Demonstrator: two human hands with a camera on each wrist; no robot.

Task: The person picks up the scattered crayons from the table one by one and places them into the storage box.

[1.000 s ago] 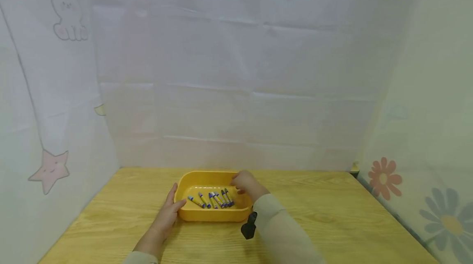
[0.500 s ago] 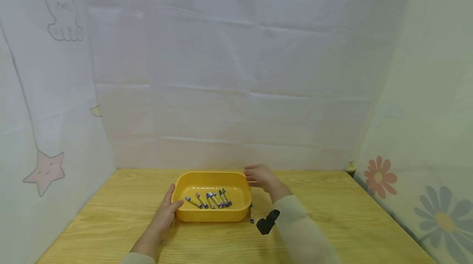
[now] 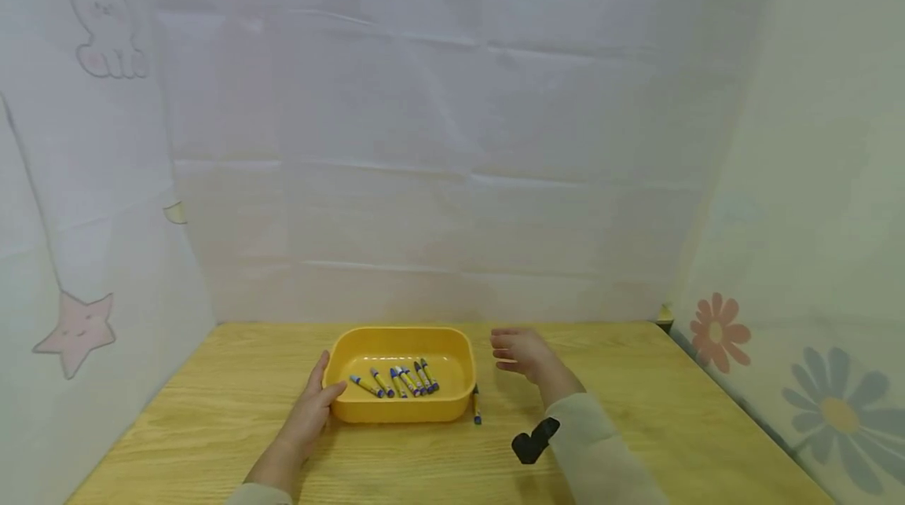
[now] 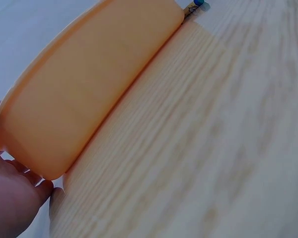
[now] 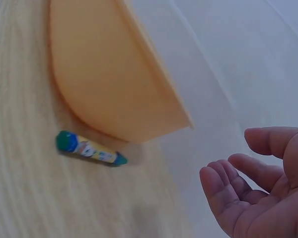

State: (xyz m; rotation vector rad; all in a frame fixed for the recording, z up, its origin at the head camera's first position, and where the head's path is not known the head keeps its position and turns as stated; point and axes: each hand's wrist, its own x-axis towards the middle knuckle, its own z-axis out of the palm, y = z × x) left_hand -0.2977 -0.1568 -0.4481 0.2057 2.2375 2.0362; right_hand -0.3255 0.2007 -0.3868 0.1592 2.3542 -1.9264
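Note:
A yellow plastic basin stands on the table with several crayons lying across its floor. My left hand grips its left end, thumb over the rim and fingers along the outside; the left wrist view shows this hand at the basin's corner. Just outside the basin's right end, a single green-tipped crayon with a yellow wrapper lies on the wood. Right of the basin, my right hand is held in the air with loosely bent fingers and nothing in them.
The wooden table reaches back to a pale creased sheet. Side sheets with printed flowers and a star border it. A black device sits at my right sleeve.
My right hand has moved from over the basin's right end out to the right. The lone crayon beside the basin has come into view. My left hand keeps its hold.

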